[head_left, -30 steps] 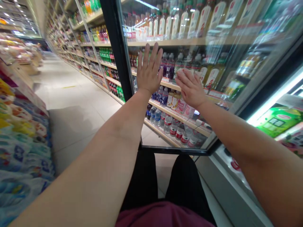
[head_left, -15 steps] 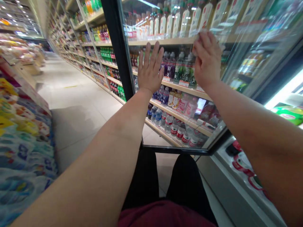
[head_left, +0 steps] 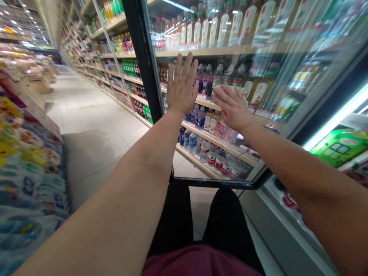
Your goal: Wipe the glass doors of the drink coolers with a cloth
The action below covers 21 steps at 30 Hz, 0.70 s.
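A glass door (head_left: pixel 198 182) with a dark frame stands in front of me, and bottles on shelves show through it. My left hand (head_left: pixel 181 86) lies flat on the glass near the frame's left side, fingers spread, holding nothing. To its right, my right hand (head_left: pixel 232 108) presses a pale cloth (head_left: pixel 227 89) against the pane. The cloth shows only along the fingertips; the rest of it is under the hand.
Long shelves of bottles (head_left: pixel 129 67) run back along an aisle floor (head_left: pixel 89 134). Stacked packages (head_left: pixel 28 184) stand at the left. At the right, a lit cooler holds a green package (head_left: pixel 339 145). My legs are below the door.
My right hand has moved down and to the left across the glass with the pale cloth, nearer my left hand. The left hand has stayed in place.
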Available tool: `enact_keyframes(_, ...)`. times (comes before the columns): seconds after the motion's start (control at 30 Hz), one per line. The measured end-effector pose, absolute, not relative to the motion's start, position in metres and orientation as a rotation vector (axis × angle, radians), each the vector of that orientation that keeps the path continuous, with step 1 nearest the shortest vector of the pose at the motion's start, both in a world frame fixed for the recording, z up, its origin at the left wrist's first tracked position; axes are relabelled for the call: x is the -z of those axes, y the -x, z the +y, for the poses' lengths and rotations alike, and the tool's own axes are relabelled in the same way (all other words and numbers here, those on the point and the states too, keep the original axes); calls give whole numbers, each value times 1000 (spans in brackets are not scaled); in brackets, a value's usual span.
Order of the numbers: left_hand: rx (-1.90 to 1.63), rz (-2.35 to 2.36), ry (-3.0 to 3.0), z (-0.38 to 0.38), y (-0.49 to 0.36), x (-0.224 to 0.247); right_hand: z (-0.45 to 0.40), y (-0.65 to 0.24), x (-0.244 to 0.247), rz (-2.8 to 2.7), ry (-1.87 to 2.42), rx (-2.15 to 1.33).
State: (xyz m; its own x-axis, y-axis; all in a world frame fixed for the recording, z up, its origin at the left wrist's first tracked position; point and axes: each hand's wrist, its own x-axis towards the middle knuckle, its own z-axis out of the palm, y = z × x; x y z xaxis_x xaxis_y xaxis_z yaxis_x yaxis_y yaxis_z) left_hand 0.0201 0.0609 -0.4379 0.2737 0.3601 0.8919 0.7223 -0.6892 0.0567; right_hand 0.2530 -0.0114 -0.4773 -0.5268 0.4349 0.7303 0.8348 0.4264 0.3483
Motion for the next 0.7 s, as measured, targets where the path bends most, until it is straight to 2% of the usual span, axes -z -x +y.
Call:
enact_keyframes(0.3,1290,-1062,2121,50,-18,437,18,-294,406,-1636,1152,903)
enact_keyframes(0.47,1405,-1022,2208,46,-17,436,15,-290,432,-1673,1115,941)
enact_keyframes(0.7,1341,-1060,2163,54,-20,437,0,-270,476,-1762,1112,975)
